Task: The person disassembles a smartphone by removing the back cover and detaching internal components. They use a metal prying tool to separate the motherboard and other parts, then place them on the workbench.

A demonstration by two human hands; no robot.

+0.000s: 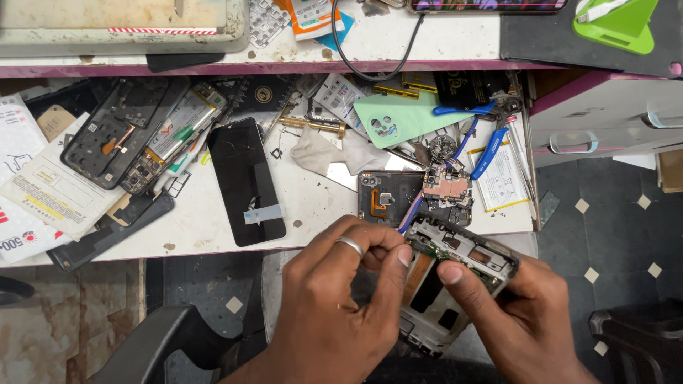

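Two hands over the bench edge: right hand (526, 320) clamped around an opened phone frame (448, 284), tilted for access; left hand (334, 306), ringed, fingertips pinched together at its upper circuit board. Behind: black screen panel (245, 181), blue-handled pliers (487, 135), green back cover (398, 117).

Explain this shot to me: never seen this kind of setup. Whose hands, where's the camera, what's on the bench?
One picture, from a camera worn on a person's head, looking down at their own two bare hands. The left hand, wearing a ring, and the right hand both grip an opened phone frame over the person's lap. On the white work surface lie a black screen panel, another opened phone, a pale green back cover, blue-handled pliers, and a circuit board.
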